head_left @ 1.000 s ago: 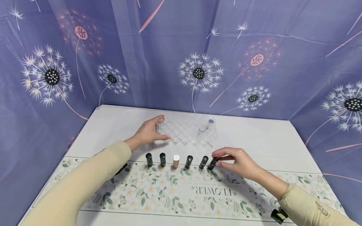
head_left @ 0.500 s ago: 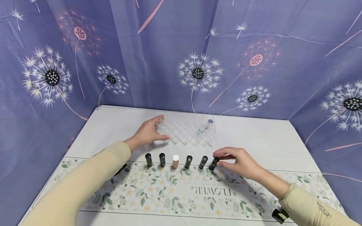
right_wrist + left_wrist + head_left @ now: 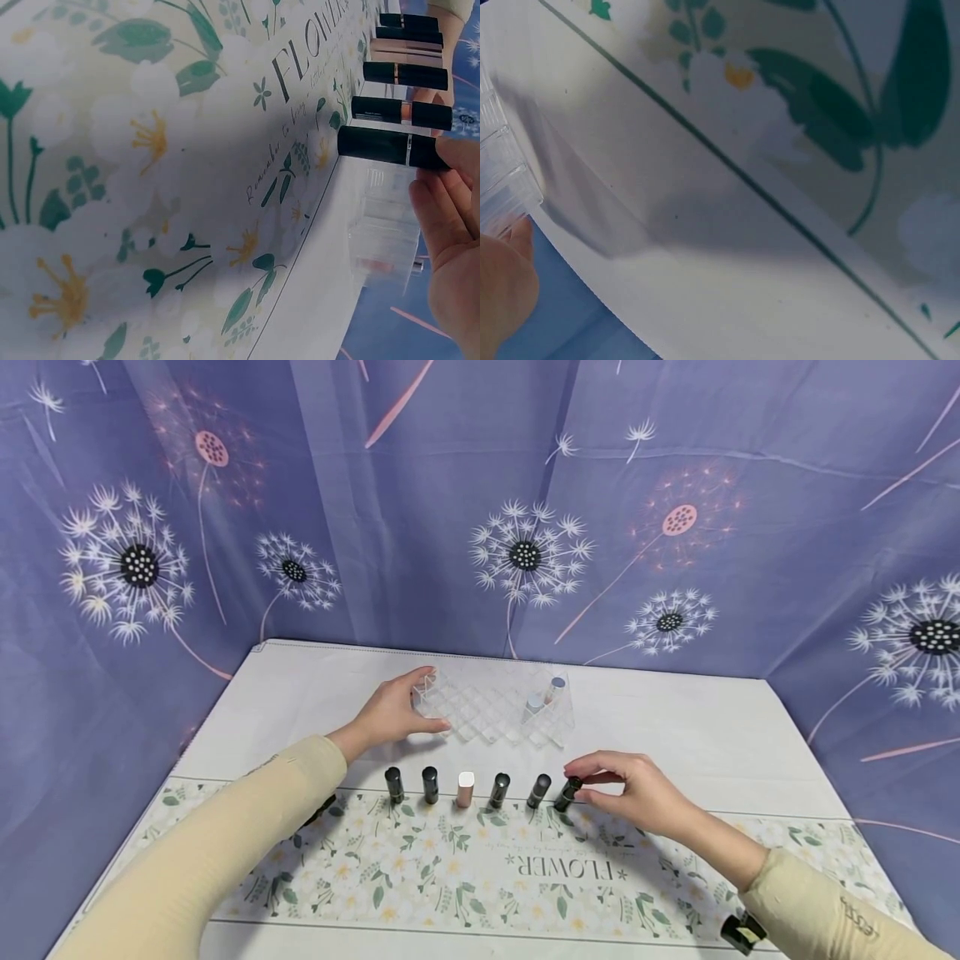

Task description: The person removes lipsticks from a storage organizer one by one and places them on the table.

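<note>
My left hand (image 3: pixel 396 707) grips the left end of a clear diamond-grid lipstick organizer (image 3: pixel 483 714), thumb at the front and fingers at the back. Only part of that hand (image 3: pixel 506 289) and a corner of the organizer (image 3: pixel 502 180) show in the left wrist view. Two lipsticks with silvery tops (image 3: pixel 556 687) stand in its right end. With thumb and fingers my right hand (image 3: pixel 633 787) pinches the cap of a black lipstick (image 3: pixel 371 145), rightmost of a row. It stands upright, a thin silver band round its middle.
Left of the pinched lipstick, several more stand in line: black ones (image 3: pixel 538 791) and a pink one with a white top (image 3: pixel 466 789). They sit along the upper edge of a floral mat strip (image 3: pixel 420 877). A purple dandelion curtain (image 3: pixel 420 527) encloses the table.
The right hand and the black lipstick have shifted very slightly right, widening the gap to its neighbour. The left hand and organizer keep their place.
</note>
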